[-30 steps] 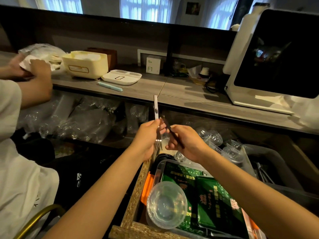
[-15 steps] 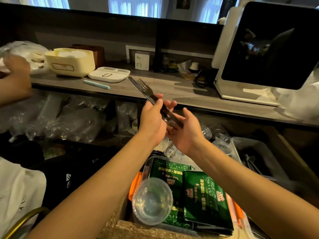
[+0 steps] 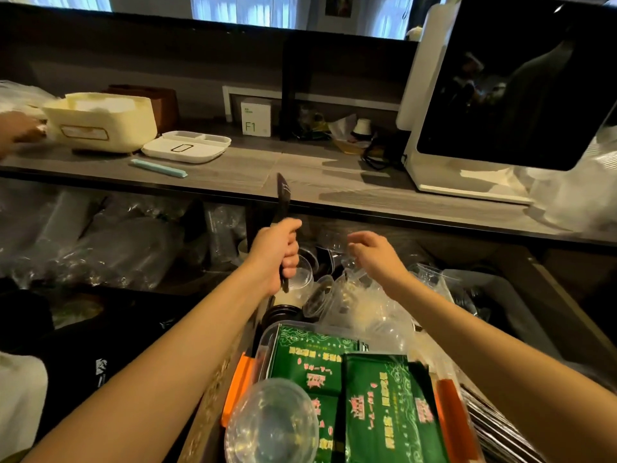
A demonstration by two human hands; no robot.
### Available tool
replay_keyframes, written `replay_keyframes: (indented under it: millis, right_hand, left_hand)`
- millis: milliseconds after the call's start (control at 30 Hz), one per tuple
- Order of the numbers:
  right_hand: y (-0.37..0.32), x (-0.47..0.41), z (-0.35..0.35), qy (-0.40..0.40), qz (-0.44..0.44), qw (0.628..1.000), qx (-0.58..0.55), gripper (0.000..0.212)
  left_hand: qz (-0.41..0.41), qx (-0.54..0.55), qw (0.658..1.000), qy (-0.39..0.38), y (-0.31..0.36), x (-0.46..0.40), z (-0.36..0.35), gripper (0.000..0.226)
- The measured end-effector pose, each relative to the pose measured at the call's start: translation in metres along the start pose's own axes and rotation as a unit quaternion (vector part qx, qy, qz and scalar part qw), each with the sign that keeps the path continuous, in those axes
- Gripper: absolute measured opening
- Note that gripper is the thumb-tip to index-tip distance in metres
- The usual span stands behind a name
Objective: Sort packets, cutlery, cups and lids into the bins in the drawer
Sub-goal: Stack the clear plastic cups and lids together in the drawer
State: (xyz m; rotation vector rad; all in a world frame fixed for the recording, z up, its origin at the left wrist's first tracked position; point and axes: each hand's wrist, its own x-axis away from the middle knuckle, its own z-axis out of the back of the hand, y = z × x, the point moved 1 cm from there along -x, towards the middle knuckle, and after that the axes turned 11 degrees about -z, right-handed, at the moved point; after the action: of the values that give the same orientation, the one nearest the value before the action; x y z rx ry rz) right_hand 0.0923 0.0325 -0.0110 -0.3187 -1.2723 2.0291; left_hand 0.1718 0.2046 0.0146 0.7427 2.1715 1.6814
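1. Grey counter runs behind; below it the open drawer holds clear cups and green packets.
2. Half a second ago both hands shared the dark cutlery; now the left hand alone fists it, upright over the cups.
3. Freed, the right hand hangs loosely curled and empty, likely ready for the next item.

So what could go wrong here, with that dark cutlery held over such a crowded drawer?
The left hand grips black plastic cutlery in a fist, its tip sticking up, so it might snag the countertop edge above the drawer. The right hand reaches into a loose heap of clear plastic cups; these look light and could topple or spill onto the green packets nearby.
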Motion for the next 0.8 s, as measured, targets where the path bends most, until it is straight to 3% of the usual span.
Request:
replay_keyframes:
  millis: [100, 167, 300, 433, 533, 633, 800]
  right_hand:
    - [0.008, -0.018, -0.004, -0.077, -0.001, 0.99, 0.122, 0.024]
    - [0.008, -0.026, -0.004, -0.094, 0.003, 0.976, 0.194, 0.037]
    - [0.01, -0.03, -0.01, -0.166, -0.023, 0.963, 0.212, 0.058]
    - [0.011, -0.021, -0.024, -0.213, 0.021, 0.907, 0.362, 0.045]
    - [0.017, -0.023, -0.028, -0.183, 0.037, 0.924, 0.334, 0.022]
    - [0.017, -0.021, -0.01, -0.13, 0.091, 0.94, 0.303, 0.026]
    - [0.019, -0.017, 0.021, -0.093, 0.118, 0.925, 0.349, 0.026]
  left_hand:
    - [0.025, -0.047, 0.998, -0.035, -0.011, -0.01, -0.003, 0.047]
    - [0.022, -0.074, 0.996, -0.036, -0.018, -0.016, -0.005, 0.042]
    - [-0.002, -0.098, 0.995, -0.021, -0.038, -0.023, -0.004, 0.037]
    - [-0.012, -0.099, 0.995, -0.01, -0.046, -0.027, 0.002, 0.037]
    - [-0.026, -0.086, 0.996, -0.002, -0.048, -0.029, 0.005, 0.037]
    - [-0.035, -0.072, 0.997, 0.003, -0.049, -0.029, 0.005, 0.037]
    - [-0.036, -0.081, 0.996, 0.004, -0.045, -0.025, 0.004, 0.039]
